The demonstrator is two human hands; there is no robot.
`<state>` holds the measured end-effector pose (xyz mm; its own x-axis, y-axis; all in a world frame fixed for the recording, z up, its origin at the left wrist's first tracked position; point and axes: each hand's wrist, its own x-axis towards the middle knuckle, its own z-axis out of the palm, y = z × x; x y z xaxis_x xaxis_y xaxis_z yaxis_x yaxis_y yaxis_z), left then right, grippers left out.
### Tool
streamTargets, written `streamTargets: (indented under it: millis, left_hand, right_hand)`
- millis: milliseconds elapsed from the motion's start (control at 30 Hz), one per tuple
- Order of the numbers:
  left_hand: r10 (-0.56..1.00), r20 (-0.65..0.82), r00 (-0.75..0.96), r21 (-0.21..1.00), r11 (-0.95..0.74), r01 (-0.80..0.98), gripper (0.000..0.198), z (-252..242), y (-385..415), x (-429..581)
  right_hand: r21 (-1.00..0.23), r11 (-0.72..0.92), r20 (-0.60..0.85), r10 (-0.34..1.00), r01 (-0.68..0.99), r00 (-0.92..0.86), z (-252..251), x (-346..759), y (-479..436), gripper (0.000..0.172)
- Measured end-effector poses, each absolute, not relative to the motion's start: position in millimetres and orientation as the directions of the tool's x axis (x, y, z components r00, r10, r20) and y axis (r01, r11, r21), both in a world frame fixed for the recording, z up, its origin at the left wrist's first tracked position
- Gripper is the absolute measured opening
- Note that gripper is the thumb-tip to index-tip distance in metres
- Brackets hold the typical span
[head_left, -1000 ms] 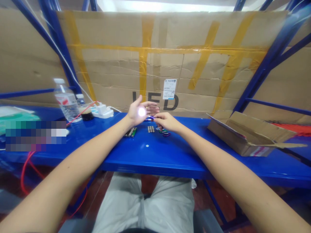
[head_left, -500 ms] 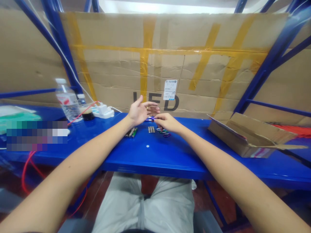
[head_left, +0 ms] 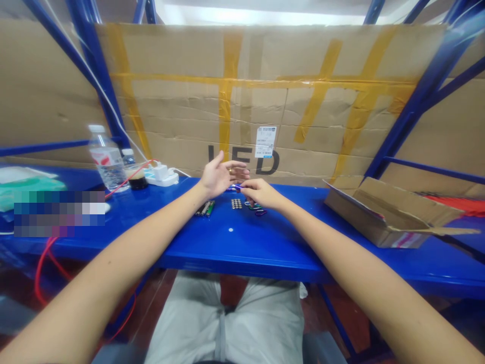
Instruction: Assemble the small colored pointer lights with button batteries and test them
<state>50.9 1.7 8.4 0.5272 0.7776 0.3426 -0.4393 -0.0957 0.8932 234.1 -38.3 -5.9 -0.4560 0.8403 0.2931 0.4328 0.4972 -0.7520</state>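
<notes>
My left hand (head_left: 219, 178) is raised over the back of the blue table, palm turned inward, fingers stretched and holding nothing. Close beside its fingertips, my right hand (head_left: 261, 193) is closed in a pinch. A small shiny purple thing (head_left: 237, 187) shows at its fingertips, too small and partly hidden to name. Below the hands, several small round gold-coloured pieces (head_left: 236, 203) sit in neat rows. Coloured carabiners (head_left: 260, 213) lie under my right hand, partly covered by it. Several slim dark and green cylinders (head_left: 206, 208) lie side by side below my left wrist.
An open cardboard box (head_left: 379, 217) stands on the right of the blue table (head_left: 242, 247). On the left are a water bottle (head_left: 108, 162), a cup of dark liquid (head_left: 137, 178), a white power strip (head_left: 162, 174) and a red cable (head_left: 41, 268). A large cardboard panel (head_left: 182, 111) stands behind.
Both hands stay nearly in place. The thing at my right fingertips has turned slightly, and more of its purple side shows. The whole view has shifted a little.
</notes>
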Motion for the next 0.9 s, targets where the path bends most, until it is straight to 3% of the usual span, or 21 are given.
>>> streamTargets:
  millis: [900]
  left_hand:
    - [0.783, 0.343, 0.519, 0.916, -0.155, -0.37, 0.074, 7.6, 2.7, 50.7]
  right_hand:
    - [-0.715, 0.545, 0.402, 0.833, 0.438, -0.38, -2.1, 236.5, -37.5, 0.02]
